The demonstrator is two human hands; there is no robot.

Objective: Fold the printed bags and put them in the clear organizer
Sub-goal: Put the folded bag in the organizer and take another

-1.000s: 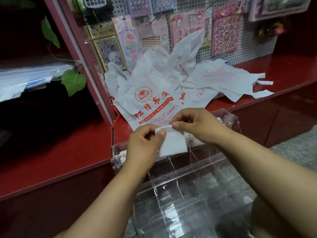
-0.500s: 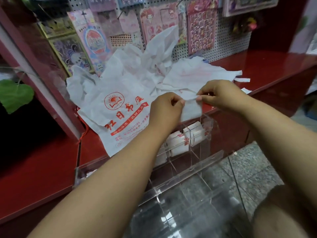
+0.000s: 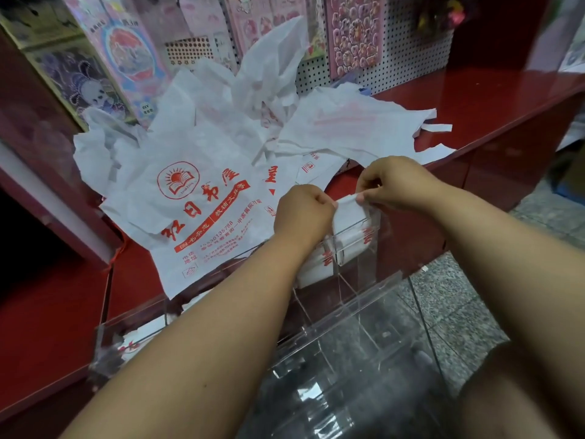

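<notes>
A small folded white bag (image 3: 349, 210) is pinched at its top edge by my left hand (image 3: 304, 213) and my right hand (image 3: 392, 182). Its lower part sits in the far right compartment of the clear organizer (image 3: 364, 299). Other folded bags with red print (image 3: 316, 264) fill neighbouring compartments, partly hidden by my left wrist. A pile of loose white bags with red printing (image 3: 202, 198) lies on the red counter (image 3: 474, 99) behind the organizer.
A pegboard (image 3: 395, 71) hung with sticker sheets and card packs backs the counter. The counter's front edge runs diagonally to the right. Grey speckled floor (image 3: 459, 299) shows beyond and through the organizer. A red shelf upright (image 3: 47, 185) stands at the left.
Both hands carried the folded bag to the right and lowered it into the organizer's far right compartment. The camera view swung right with them.
</notes>
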